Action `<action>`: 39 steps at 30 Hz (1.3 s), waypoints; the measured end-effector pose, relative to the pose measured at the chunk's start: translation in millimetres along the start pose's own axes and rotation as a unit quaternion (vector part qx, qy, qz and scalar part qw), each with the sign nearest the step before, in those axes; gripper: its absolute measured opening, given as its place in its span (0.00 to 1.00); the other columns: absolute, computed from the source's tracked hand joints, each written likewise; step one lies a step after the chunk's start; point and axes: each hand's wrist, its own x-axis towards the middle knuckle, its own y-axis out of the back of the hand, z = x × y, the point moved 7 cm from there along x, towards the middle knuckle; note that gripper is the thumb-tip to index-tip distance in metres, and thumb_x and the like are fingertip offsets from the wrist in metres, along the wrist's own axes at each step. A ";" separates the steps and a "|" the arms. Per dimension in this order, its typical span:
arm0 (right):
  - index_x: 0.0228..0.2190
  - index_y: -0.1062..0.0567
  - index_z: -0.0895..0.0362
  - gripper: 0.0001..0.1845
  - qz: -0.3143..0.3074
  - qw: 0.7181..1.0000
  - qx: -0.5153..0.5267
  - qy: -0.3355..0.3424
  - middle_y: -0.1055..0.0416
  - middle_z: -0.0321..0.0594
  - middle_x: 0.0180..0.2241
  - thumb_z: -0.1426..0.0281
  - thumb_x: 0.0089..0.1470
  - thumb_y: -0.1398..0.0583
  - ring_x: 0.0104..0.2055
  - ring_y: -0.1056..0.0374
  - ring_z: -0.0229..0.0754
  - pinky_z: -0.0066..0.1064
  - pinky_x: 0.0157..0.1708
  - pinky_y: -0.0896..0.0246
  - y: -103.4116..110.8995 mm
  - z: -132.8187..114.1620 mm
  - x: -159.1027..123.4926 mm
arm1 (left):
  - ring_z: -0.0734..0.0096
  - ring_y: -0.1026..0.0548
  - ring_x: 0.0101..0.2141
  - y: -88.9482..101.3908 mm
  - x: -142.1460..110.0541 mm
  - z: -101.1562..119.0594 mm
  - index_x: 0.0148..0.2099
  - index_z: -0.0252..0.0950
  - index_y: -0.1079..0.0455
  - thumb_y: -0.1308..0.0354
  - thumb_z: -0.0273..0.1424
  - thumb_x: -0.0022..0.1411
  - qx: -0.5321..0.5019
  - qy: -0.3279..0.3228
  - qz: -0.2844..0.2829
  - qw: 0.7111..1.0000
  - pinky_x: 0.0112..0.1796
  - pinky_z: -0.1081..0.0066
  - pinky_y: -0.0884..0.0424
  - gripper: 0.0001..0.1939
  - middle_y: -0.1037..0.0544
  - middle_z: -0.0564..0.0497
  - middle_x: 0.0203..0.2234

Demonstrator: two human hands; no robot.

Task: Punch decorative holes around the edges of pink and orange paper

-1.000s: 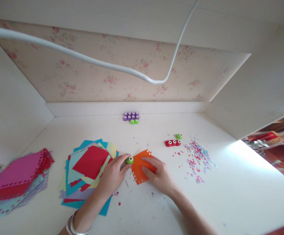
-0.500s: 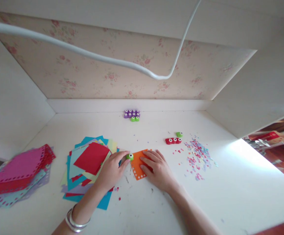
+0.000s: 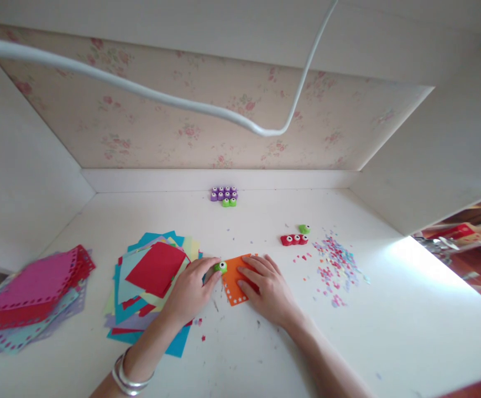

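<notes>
A small green craft punch (image 3: pixel 220 267) sits at the left edge of an orange paper sheet (image 3: pixel 233 281). Thumb and fingers of my left hand (image 3: pixel 194 287) close round the punch from the left. My right hand (image 3: pixel 263 282) lies flat on the sheet with fingers stretched out, covering its right part. Star-like holes run along the sheet's near edge and up its left side. Just left of my left hand, and partly under it, is a pile of coloured paper with a red sheet (image 3: pixel 156 269) on top.
Punched, pink-topped sheets (image 3: pixel 33 282) lie at far left. Several purple punches (image 3: pixel 220 196) and two green ones (image 3: pixel 229 203) stand at the back. Red punches (image 3: pixel 294 240), another green punch (image 3: pixel 304 229) and scattered confetti (image 3: pixel 335 265) are on the right. A white cable (image 3: pixel 207 110) hangs across the top.
The view has shifted very slightly. Both hands, the punch and the orange sheet keep nearly the same places; a dark star-like mark now shows on the punch's top.
</notes>
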 end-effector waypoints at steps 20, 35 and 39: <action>0.46 0.22 0.48 0.13 0.014 1.000 0.005 0.006 0.27 0.40 0.52 0.67 0.60 0.41 0.56 0.35 0.49 0.51 0.61 0.50 7.3 -6.6 0.7 | 0.64 0.24 0.36 -6.6 32.2 3.7 0.31 0.38 0.26 0.48 0.35 0.63 -0.004 0.082 -0.070 0.994 0.41 0.66 0.29 0.13 0.22 0.48 0.32; 0.45 0.21 0.49 0.13 0.030 0.999 -0.009 -0.001 0.27 0.39 0.52 0.66 0.60 0.41 0.56 0.34 0.47 0.47 0.61 0.50 10.4 -8.9 -3.8 | 0.68 0.26 0.29 -12.1 43.8 1.4 0.28 0.36 0.27 0.47 0.33 0.60 0.021 0.083 -0.143 0.986 0.30 0.73 0.35 0.11 0.24 0.52 0.25; 0.45 0.21 0.48 0.12 0.027 1.000 -0.003 -0.007 0.27 0.38 0.53 0.67 0.60 0.41 0.56 0.35 0.46 0.47 0.62 0.51 9.0 -6.2 -4.1 | 0.64 0.25 0.38 3.2 34.7 3.8 0.32 0.37 0.24 0.50 0.35 0.63 0.040 0.063 -0.127 0.989 0.40 0.69 0.33 0.15 0.22 0.47 0.32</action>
